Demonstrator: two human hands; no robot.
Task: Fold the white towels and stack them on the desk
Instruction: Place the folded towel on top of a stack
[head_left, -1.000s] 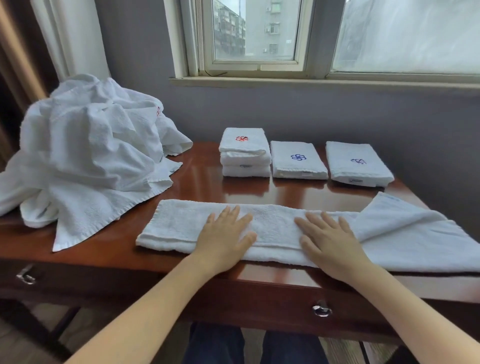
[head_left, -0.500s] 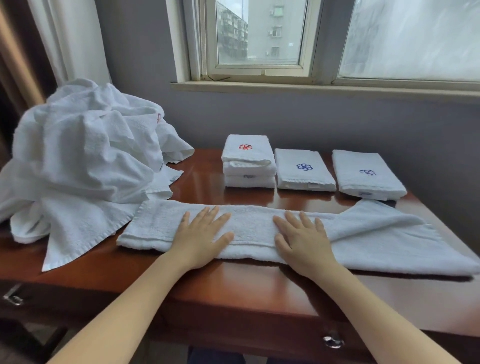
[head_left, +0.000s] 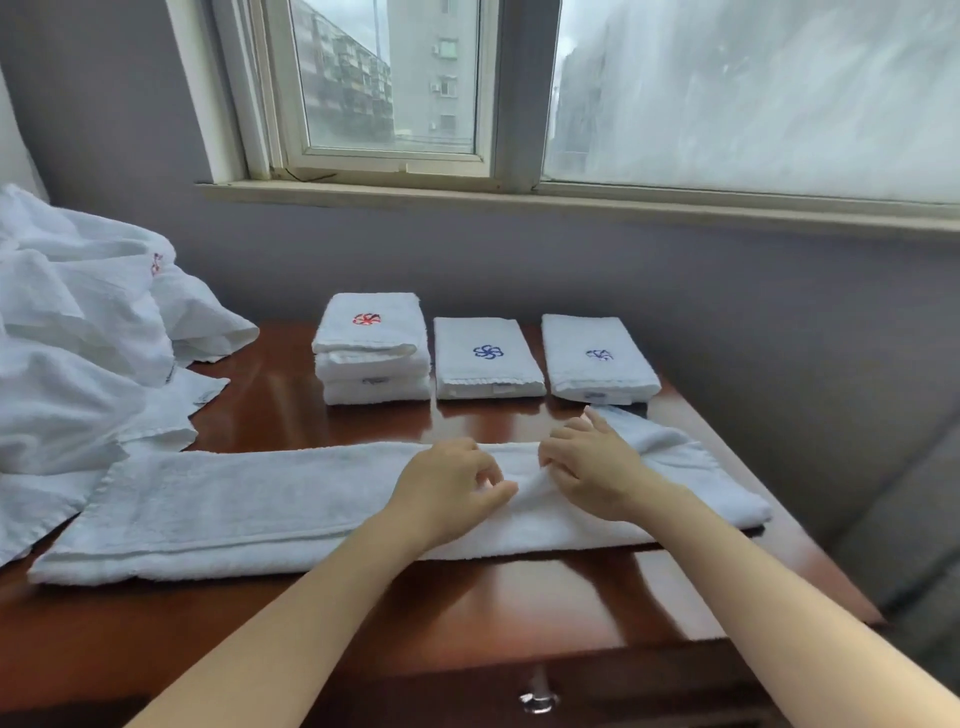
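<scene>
A long white towel (head_left: 234, 504), folded into a narrow strip, lies across the wooden desk (head_left: 493, 597). My left hand (head_left: 449, 486) and my right hand (head_left: 592, 467) sit close together on its middle right part, fingers curled, pinching the cloth between them. Behind them stand folded white towels: a stack with a red emblem (head_left: 371, 348), one with a blue emblem (head_left: 485, 358) and another with a blue emblem (head_left: 597, 358). A heap of unfolded white towels (head_left: 78, 353) covers the desk's left end.
A grey wall and a window sill (head_left: 519, 200) run behind the desk. A drawer knob (head_left: 537, 699) shows on the desk's front. The desk's right edge drops off next to a grey surface (head_left: 909, 519).
Both hands were lying flat on the towel, apart. They have moved right and toward each other and now curl into the cloth. The view has shifted closer and rightward.
</scene>
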